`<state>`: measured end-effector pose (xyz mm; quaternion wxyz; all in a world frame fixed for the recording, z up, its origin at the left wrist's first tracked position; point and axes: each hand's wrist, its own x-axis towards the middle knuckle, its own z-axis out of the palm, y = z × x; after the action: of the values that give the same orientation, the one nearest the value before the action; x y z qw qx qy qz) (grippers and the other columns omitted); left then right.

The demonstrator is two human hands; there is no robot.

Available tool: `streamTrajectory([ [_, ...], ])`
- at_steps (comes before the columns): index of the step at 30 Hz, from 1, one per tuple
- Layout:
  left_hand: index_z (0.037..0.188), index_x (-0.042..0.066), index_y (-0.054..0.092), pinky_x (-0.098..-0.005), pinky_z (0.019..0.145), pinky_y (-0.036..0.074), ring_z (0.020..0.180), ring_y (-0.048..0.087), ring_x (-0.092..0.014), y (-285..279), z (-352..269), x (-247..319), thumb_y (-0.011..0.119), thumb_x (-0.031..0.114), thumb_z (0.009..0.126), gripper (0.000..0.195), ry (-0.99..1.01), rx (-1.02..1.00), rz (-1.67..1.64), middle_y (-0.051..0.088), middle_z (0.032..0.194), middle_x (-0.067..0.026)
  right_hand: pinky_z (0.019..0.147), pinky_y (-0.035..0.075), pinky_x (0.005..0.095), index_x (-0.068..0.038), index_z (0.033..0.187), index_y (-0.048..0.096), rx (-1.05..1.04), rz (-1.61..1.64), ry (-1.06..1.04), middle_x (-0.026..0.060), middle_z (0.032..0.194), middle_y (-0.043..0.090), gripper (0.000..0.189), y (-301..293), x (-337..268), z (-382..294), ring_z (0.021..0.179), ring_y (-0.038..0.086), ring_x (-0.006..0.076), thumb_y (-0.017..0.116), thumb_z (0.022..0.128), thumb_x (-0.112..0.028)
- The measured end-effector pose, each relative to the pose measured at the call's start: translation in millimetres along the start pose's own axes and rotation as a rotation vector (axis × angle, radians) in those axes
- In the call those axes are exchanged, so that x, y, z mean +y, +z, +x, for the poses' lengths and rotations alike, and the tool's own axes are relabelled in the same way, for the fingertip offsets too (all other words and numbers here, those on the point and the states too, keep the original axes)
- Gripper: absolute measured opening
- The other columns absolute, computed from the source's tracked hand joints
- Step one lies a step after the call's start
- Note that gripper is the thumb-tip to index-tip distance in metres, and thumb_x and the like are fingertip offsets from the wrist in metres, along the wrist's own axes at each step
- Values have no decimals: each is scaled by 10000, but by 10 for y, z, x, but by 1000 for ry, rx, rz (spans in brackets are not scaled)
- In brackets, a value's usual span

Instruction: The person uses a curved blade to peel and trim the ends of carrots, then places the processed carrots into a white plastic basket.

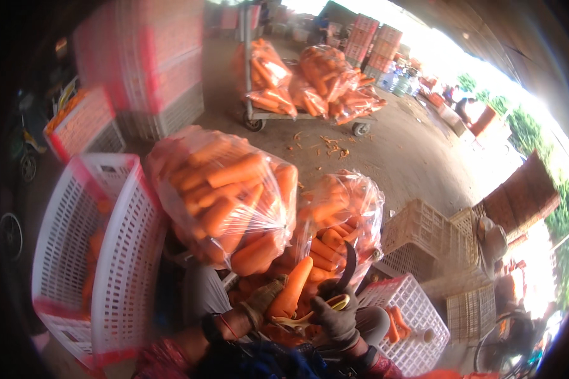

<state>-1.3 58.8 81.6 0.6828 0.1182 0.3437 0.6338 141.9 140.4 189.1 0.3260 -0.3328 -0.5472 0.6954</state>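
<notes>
Low in the centre, my gloved left hand (265, 296) is closed around a large orange carrot (291, 289), its tip pointing up. Beside it, my gloved right hand (334, 317) grips a yellow-handled peeler (296, 322) near the carrot's lower end. A curved dark blade (349, 267) rises from the same right hand; how it is held is partly hidden. Beyond my hands, a big clear plastic bag of carrots (227, 189) bulges at the left. Another clear bag of carrots (346, 203) stands to its right.
A white and pink plastic crate (125, 265) stands at my left, a white crate (415, 303) with carrots at my right. A flatbed cart (308, 115) carries bagged carrots. Beige crates (424, 232) sit to the right; carrot scraps (332, 144) lie on the floor. People are far off.
</notes>
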Motion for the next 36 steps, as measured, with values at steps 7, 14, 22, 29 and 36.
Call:
streamTrajectory([
  [7, 1215, 13, 442, -267, 878, 451, 1059, 521, -181, -233, -479, 147, 459, 197, 929, 340, 15, -261, -170, 506, 1196, -113, 342, 389, 221, -25, 903, 530, 102, -25, -17, 35, 588, 537, 201, -133, 288, 728, 397, 480, 104, 644, 798, -153],
  [14, 1217, 31, 454, -293, 856, 466, 1024, 532, -171, -579, -253, -422, 472, 253, 935, 359, -16, -43, -339, 528, 1159, -100, 452, 454, 239, 0, 888, 550, 34, -216, 88, 66, 649, 571, 142, 51, 153, 433, 518, 557, 129, 584, 789, -96],
  [22, 1229, 9, 451, -298, 917, 437, 1074, 512, -183, -760, -402, -592, 508, 160, 915, 353, 634, 18, 513, 522, 1179, -86, 318, 317, 218, -75, 827, 511, 322, -137, -96, 15, 518, 470, 114, -234, 232, 965, 366, 427, 82, 593, 823, -154],
  [29, 1184, 7, 478, -284, 843, 465, 896, 581, -198, -189, -223, -119, 480, 277, 921, 377, -332, -181, -747, 576, 1051, -142, 498, 438, 217, -45, 998, 536, 2, -130, -95, 12, 647, 530, 220, 310, 174, 238, 540, 529, 102, 591, 788, -79],
  [36, 1239, 0, 442, -239, 835, 450, 982, 538, -162, -423, -423, -237, 487, 234, 918, 399, -97, -107, -121, 531, 1141, -112, 357, 361, 230, -58, 854, 511, 184, -158, -163, 37, 566, 527, 119, -312, 209, 759, 404, 471, 103, 553, 840, -169],
])
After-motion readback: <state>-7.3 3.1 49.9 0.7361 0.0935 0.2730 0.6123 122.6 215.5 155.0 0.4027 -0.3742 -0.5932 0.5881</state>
